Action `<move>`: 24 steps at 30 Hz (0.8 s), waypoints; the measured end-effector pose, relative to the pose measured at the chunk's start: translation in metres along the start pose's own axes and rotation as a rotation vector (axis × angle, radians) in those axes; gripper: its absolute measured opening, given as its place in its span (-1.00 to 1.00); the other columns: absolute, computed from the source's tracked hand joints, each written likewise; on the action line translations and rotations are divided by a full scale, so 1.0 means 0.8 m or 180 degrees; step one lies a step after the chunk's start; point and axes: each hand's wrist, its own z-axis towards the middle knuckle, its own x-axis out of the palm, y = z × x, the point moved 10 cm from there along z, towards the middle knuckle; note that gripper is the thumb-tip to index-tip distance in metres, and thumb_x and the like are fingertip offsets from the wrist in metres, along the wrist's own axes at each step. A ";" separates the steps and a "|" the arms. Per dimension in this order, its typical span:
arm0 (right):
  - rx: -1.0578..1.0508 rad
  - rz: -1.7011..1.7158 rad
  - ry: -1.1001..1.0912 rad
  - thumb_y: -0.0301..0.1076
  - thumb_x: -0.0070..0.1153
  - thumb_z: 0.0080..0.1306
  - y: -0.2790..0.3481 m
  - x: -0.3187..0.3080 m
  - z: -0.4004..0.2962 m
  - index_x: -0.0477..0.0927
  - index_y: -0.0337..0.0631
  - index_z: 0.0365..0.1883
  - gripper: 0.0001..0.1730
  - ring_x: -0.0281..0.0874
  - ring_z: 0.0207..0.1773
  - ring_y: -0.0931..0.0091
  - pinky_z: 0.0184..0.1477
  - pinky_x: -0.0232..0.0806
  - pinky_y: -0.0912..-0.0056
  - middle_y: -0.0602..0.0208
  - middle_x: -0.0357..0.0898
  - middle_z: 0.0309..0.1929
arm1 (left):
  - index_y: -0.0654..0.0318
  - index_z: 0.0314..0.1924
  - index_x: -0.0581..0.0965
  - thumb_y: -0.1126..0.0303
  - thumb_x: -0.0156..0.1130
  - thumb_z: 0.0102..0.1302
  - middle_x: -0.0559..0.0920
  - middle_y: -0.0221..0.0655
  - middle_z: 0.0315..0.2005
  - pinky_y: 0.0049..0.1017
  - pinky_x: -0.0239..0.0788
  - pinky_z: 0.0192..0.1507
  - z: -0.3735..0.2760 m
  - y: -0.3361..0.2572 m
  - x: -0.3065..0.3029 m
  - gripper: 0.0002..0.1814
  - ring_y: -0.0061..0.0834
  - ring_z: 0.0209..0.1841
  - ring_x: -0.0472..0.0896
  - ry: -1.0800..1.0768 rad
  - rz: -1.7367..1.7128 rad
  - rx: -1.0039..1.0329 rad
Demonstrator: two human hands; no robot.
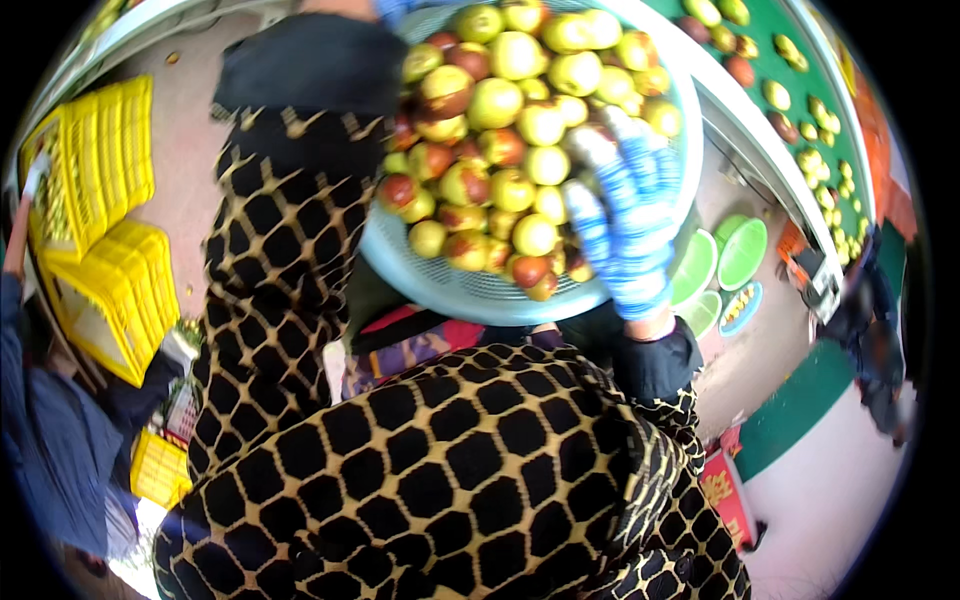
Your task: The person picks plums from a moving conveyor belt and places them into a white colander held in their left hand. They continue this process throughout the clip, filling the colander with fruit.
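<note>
A light-blue plastic colander basket (427,281) heaped with yellow-green and red-brown jujubes (517,142) is in front of me. My right hand (630,217), in a blue-and-white knit glove, lies over the right side of the heap. Its fingers are apart and touch the fruit; what is beneath them is hidden. My left arm reaches up past the basket's left side. Only a blue gloved bit of my left hand (397,9) shows at the top edge, so its fingers are out of sight.
A green conveyor belt (757,60) with scattered jujubes runs along the right behind a white rail (731,82). Green basins (742,253) sit on the floor below. Yellow crates (112,292) stand at left, near a co-worker's arm (19,232). Another person (870,330) is at far right.
</note>
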 end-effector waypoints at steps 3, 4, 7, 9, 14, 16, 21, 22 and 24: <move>-0.0020 0.0053 0.0195 -0.29 0.19 0.12 0.019 0.010 -0.039 0.63 0.11 -0.03 -0.61 0.24 0.31 0.18 0.29 0.19 0.10 0.28 0.42 0.21 | 0.26 -0.30 0.55 0.22 -0.08 0.34 0.62 -0.12 -0.46 -0.22 0.43 -0.34 -0.011 0.006 -0.004 -0.69 -0.11 -0.38 0.61 0.0031 -0.0057 -0.0065; 0.0235 -0.0111 0.0294 -0.31 0.20 0.09 0.011 0.006 -0.050 0.65 0.11 -0.07 -0.63 0.23 0.33 0.19 0.28 0.23 0.15 0.34 0.42 0.21 | 0.26 -0.29 0.55 0.23 -0.08 0.34 0.61 -0.13 -0.47 -0.23 0.43 -0.35 -0.001 -0.001 -0.002 -0.70 -0.12 -0.39 0.61 0.0049 -0.0137 0.0045; 0.0099 0.0094 0.0123 -0.31 0.22 0.07 0.008 0.010 -0.062 0.65 0.09 -0.12 -0.66 0.34 0.22 0.22 0.19 0.31 0.21 0.36 0.48 0.13 | 0.26 -0.29 0.54 0.25 -0.07 0.34 0.61 -0.13 -0.48 -0.23 0.43 -0.38 -0.020 0.012 -0.003 -0.72 -0.13 -0.41 0.61 0.0092 -0.0066 -0.0143; 0.0058 0.0166 0.0115 -0.37 0.24 0.07 0.003 -0.002 -0.062 0.65 0.00 -0.14 -0.67 0.42 0.10 0.23 0.11 0.33 0.20 0.32 0.51 0.07 | 0.27 -0.28 0.54 0.27 -0.07 0.34 0.60 -0.14 -0.49 -0.24 0.43 -0.40 -0.025 0.019 -0.007 -0.73 -0.14 -0.42 0.61 0.0116 -0.0253 -0.0167; 0.0177 0.0394 -0.0044 -0.47 0.26 0.02 -0.018 -0.016 -0.062 0.64 -0.14 -0.20 -0.69 0.54 -0.09 0.26 -0.08 0.41 0.24 0.24 0.57 -0.11 | 0.27 -0.25 0.51 0.36 -0.06 0.31 0.58 -0.16 -0.51 -0.26 0.40 -0.52 -0.029 -0.008 -0.004 -0.80 -0.17 -0.47 0.59 -0.0242 0.1051 0.0814; 0.0208 0.0845 0.0069 -0.46 0.26 0.04 -0.022 -0.005 -0.058 0.63 -0.16 -0.19 -0.69 0.58 -0.17 0.25 -0.18 0.46 0.27 0.22 0.59 -0.20 | 0.29 -0.27 0.52 0.35 -0.03 0.31 0.58 -0.10 -0.52 -0.20 0.39 -0.50 -0.025 -0.001 0.006 -0.80 -0.11 -0.49 0.58 -0.0313 0.1631 0.0767; 0.0908 0.1195 -0.0488 -0.47 0.19 0.20 -0.070 -0.025 -0.054 0.59 -0.22 -0.16 -0.78 0.58 -0.23 0.28 -0.15 0.43 0.33 0.16 0.59 -0.24 | 0.31 -0.19 0.53 0.28 0.03 0.32 0.59 -0.04 -0.44 -0.20 0.41 -0.31 -0.025 0.019 -0.001 -0.75 -0.07 -0.38 0.58 -0.0602 0.1053 0.0402; 0.0925 0.1104 -0.0614 -0.47 0.21 0.18 -0.079 -0.030 -0.040 0.59 -0.21 -0.16 -0.76 0.56 -0.22 0.28 -0.17 0.44 0.33 0.16 0.58 -0.21 | 0.31 -0.29 0.53 0.30 0.00 0.31 0.57 -0.02 -0.54 -0.16 0.40 -0.40 -0.027 0.012 -0.013 -0.77 -0.04 -0.46 0.57 -0.0749 0.0840 0.0263; 0.0841 -0.0046 -0.0305 -0.39 0.26 0.10 -0.070 -0.039 0.003 0.61 -0.12 -0.14 -0.69 0.45 -0.02 0.24 0.01 0.35 0.26 0.20 0.51 -0.04 | 0.32 -0.30 0.53 0.27 0.03 0.30 0.57 0.01 -0.55 -0.15 0.39 -0.36 -0.022 0.018 -0.010 -0.75 -0.01 -0.44 0.56 -0.0628 0.0797 0.0054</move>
